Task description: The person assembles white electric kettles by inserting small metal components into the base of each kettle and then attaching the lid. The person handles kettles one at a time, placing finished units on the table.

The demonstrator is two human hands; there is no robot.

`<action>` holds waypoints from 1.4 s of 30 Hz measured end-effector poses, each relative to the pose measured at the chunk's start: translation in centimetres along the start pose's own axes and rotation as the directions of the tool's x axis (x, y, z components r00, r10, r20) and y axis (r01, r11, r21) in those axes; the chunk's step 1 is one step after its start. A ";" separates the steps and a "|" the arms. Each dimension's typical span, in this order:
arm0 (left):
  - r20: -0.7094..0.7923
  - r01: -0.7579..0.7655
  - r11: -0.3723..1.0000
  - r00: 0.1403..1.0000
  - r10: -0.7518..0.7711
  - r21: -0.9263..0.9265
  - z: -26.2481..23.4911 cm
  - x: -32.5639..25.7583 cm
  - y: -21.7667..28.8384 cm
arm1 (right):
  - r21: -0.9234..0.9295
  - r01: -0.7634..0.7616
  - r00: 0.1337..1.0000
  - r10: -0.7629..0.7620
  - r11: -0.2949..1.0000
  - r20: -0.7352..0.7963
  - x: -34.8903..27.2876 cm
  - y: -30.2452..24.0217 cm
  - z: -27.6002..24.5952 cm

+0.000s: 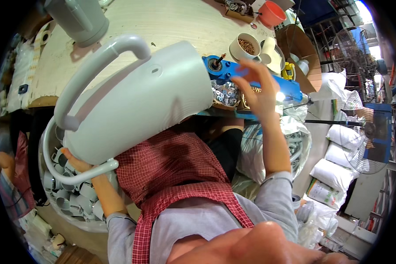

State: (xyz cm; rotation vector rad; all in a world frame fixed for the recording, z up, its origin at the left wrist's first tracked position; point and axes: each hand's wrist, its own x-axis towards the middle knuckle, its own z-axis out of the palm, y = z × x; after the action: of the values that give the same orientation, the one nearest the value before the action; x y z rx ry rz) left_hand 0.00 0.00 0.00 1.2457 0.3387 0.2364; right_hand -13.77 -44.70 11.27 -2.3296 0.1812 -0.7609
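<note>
Fingers of the left hand curl under the base of a pale grey plastic jug body, clamped on its lower rim beside a loose grey hoop; the jug lies tilted across the person's lap with its big loop handle upward. Below the left hand sits a white tub full of small grey plastic fittings, close against the red checked apron. Behind the jug runs a worn, pale wooden table, its near edge hidden by the jug; another grey jug stands at its far left corner. Further right a blue fixture sits along the table edge with trays of metal washers under it. The right hand hovers over that fixture, fingers spread apart and holding nothing. A white cup of brown bits and an orange bowl stand beyond. White sacks and standing fans crowd the floor at right.
</note>
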 end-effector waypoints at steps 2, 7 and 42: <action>0.062 0.062 0.997 0.996 -0.058 -0.056 -0.4 -1.0 1.2 | -0.093 0.014 0.996 -0.005 0.996 0.089 -3.4 2.6 -0.3; 0.102 -0.009 0.997 0.995 0.017 -0.073 1.2 0.3 1.4 | -0.475 0.118 0.959 0.024 0.872 0.283 -4.8 10.3 3.8; -0.050 0.030 0.999 0.998 -0.029 0.024 1.6 -0.7 -0.1 | -0.094 0.331 0.919 -0.343 0.939 -0.195 4.3 -0.5 1.9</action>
State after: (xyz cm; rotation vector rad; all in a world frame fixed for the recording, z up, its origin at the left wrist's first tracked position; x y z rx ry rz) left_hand -0.05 -1.68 0.43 1.2599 0.4035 0.2383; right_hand -9.19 -44.68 12.51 -2.3635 -0.1148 -1.1874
